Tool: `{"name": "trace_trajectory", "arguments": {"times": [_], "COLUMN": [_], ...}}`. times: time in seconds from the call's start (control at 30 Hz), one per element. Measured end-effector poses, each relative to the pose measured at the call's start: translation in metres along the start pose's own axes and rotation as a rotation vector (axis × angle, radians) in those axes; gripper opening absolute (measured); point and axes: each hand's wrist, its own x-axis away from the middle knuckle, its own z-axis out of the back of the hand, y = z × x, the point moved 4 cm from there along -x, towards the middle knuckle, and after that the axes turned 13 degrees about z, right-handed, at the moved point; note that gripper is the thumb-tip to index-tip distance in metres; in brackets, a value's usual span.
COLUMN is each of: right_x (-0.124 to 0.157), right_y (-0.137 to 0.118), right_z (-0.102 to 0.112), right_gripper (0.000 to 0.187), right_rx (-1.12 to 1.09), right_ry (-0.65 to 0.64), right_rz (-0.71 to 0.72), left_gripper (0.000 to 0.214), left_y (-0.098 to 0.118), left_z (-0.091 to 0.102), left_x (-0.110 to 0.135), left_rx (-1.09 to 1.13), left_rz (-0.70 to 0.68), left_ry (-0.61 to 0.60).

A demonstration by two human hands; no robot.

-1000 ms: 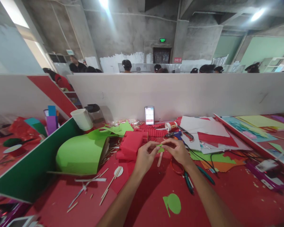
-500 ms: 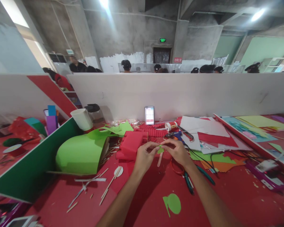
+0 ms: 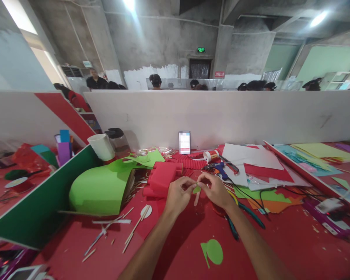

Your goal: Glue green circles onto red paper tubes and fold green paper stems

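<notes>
Between my two hands is a small piece of green paper [image 3: 196, 189], pinched at its top edge by the fingertips. My left hand [image 3: 179, 193] is closed on its left side, beside a red paper bundle [image 3: 162, 179]. Closed on the right side of the same piece is my right hand [image 3: 215, 190], its fingertips nearly meeting the left ones. Just below them a small wooden stick [image 3: 196, 198] lies on the red table [image 3: 181, 249]. Pliers with dark green handles [image 3: 251, 216] lie partly hidden under my right forearm. Nearer me are green paper cutouts [image 3: 214, 251], one of them oval.
At the left stands a curved green sheet [image 3: 100, 194] beside a dark green divider [image 3: 46, 198]. Thin wooden sticks [image 3: 137, 229] lie left of my arms. A glue gun [image 3: 220, 169], a white bottle [image 3: 211, 156] and paper sheets [image 3: 251, 155] are behind my right hand. A phone [image 3: 184, 142] leans on the partition.
My right hand has shifted slightly left and rolled a little, and the green piece has tilted between the fingers. A yellow part of the pliers now shows beside my right wrist.
</notes>
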Motion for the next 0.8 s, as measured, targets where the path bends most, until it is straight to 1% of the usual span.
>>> {"name": "trace_trajectory", "arguments": {"times": [0.13, 0.23, 0.37, 0.43, 0.53, 0.67, 0.8], "right_x": [-0.001, -0.001, 0.000, 0.001, 0.001, -0.001, -0.002], "right_y": [-0.001, 0.003, 0.014, 0.017, 0.016, 0.011, 0.007], "right_z": [0.001, 0.002, 0.002, 0.001, 0.001, 0.002, 0.004], "right_gripper": [0.008, 0.008, 0.011, 0.012, 0.015, 0.024, 0.020], "right_rx": [-0.114, -0.180, -0.271, -0.317, -0.358, -0.342, -0.197], "right_ry": [0.031, 0.081, 0.108, 0.100, 0.065, 0.013, 0.031], "right_rz": [-0.035, -0.071, -0.146, -0.179, -0.196, -0.185, -0.105], "left_gripper": [0.010, 0.012, 0.013, 0.013, 0.014, 0.016, 0.015], "left_y": [0.003, 0.006, 0.006, 0.003, -0.002, -0.006, -0.006], "left_z": [0.000, -0.002, -0.006, -0.007, -0.005, -0.003, 0.000], "left_x": [0.000, 0.002, 0.003, 0.002, 0.000, -0.003, -0.004], "left_rx": [0.033, 0.012, -0.087, -0.105, -0.112, -0.137, -0.170], "left_rz": [-0.008, -0.081, -0.166, -0.159, -0.109, -0.075, -0.094], "left_ry": [-0.012, -0.025, -0.057, -0.048, 0.003, 0.029, 0.054]}}
